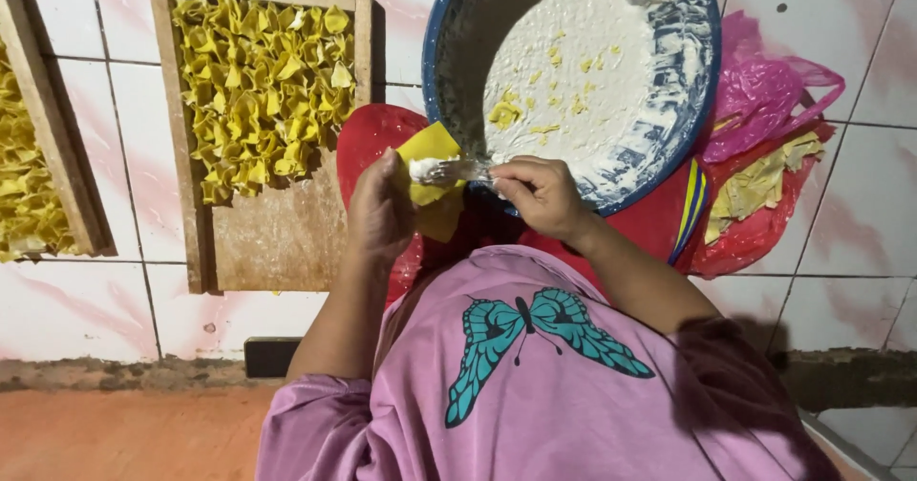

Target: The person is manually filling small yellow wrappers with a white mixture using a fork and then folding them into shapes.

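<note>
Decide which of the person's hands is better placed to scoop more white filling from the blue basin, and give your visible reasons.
Right, probably. The right hand already grips the fork and lies against the blue basin rim, close to the white filling. The left hand is occupied holding the yellow wrapper, farther from the basin.

You put filling on a yellow dumpling wrapper, seen from above.

Your left hand (380, 209) cups a square yellow wrapper (430, 147), and your right hand (540, 192) pinches a metal fork (457, 171) whose tip presses a white dab onto it. Just beyond sits a blue-rimmed bowl (439, 22), tilted and smeared with white paste. To the left, a wooden tray (277, 233) on the tiled floor (76, 299) holds folded yellow dumplings (263, 85). Right of the bowl lie a pink plastic bag (764, 94) and a red bag (755, 237). Your pink shirt (535, 395) shows a teal butterfly.
</note>
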